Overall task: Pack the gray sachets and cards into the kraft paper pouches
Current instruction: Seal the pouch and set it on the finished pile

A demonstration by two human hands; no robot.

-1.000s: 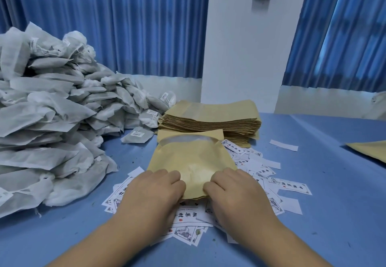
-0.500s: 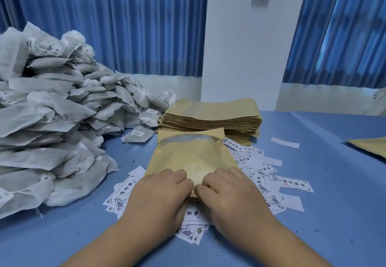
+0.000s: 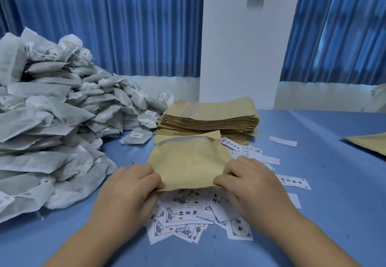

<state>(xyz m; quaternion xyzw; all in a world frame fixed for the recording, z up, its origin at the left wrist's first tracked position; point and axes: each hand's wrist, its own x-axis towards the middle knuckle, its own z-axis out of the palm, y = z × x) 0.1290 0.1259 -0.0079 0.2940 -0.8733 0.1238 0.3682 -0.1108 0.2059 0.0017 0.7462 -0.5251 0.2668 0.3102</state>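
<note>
My left grip [image 3: 133, 185] pinches the near left corner of the kraft pouch [image 3: 188, 162], fingers curled over its edge. My right grip [image 3: 248, 181] pinches the near right corner the same way. With both closed-end corners held, the paper is drawn flat between them, which I judge is meant to steady the pouch and let its mouth gape.

That mouth faces the far edge of the worktop [image 3: 334, 204] and stands a little open, with a pale inner strip showing. I cannot tell whether anything is inside.

The pouch lies mid-worktop, toward the near edge, on top of a scatter of printed cards [image 3: 183, 214]. The cards spread out under and beside my grips, so one is close to reach. Just beyond the pouch, toward the far edge, sits the stack of empty pouches [image 3: 208, 116]; I cannot tell if the two touch.

The heap of gray sachets [image 3: 52, 120] fills the left edge, handy for the left grip. One more pouch [image 3: 367, 143] lies at the right edge, well apart.
</note>
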